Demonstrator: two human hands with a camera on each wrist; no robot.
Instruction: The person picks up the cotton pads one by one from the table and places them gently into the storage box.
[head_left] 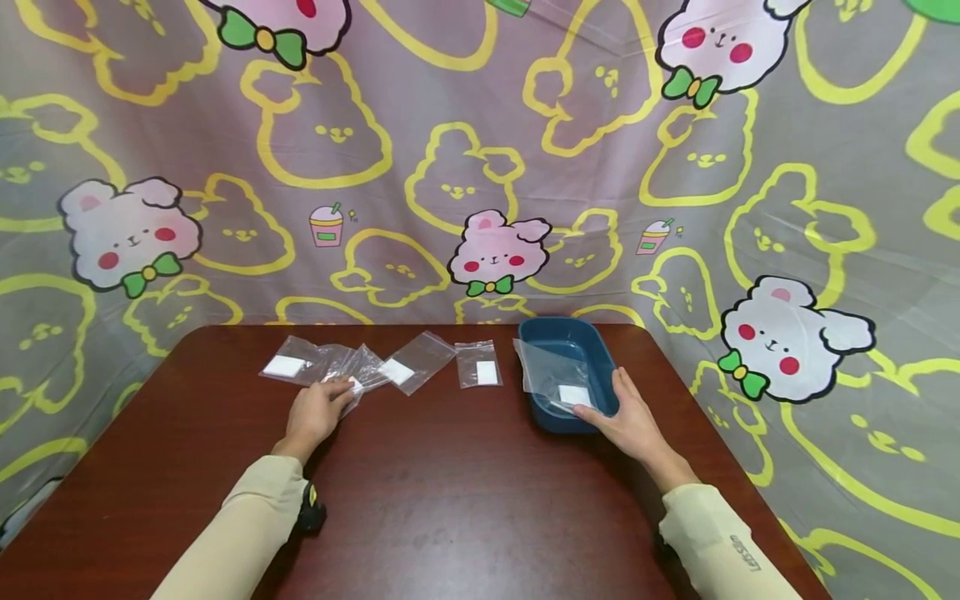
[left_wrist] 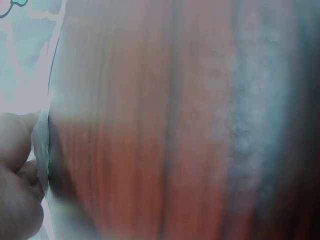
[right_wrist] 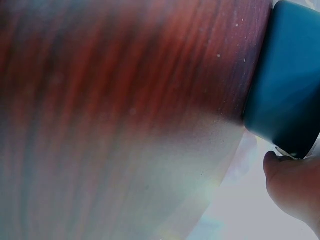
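My left hand (head_left: 317, 415) pinches a crinkled clear zip bag (head_left: 367, 363) at the left of the table. Another creased bag lies against it. In the left wrist view only part of the hand (left_wrist: 17, 175) shows, with a strip of film at the fingertips. At the right, my right hand (head_left: 636, 427) is spread at the near right part of a blue plastic basin (head_left: 567, 422). Its thumb touches a clear bag (head_left: 542, 367) with a white label, which slants across the basin's opening. In the right wrist view the hand (right_wrist: 297, 185) is beside the basin's corner.
Flat zip bags with white labels lie in a row along the back: one at far left (head_left: 285, 365), one in the middle (head_left: 431, 354), and one nearer the basin (head_left: 476, 363). A patterned cloth (head_left: 405, 183) hangs behind the brown table (head_left: 450, 483).
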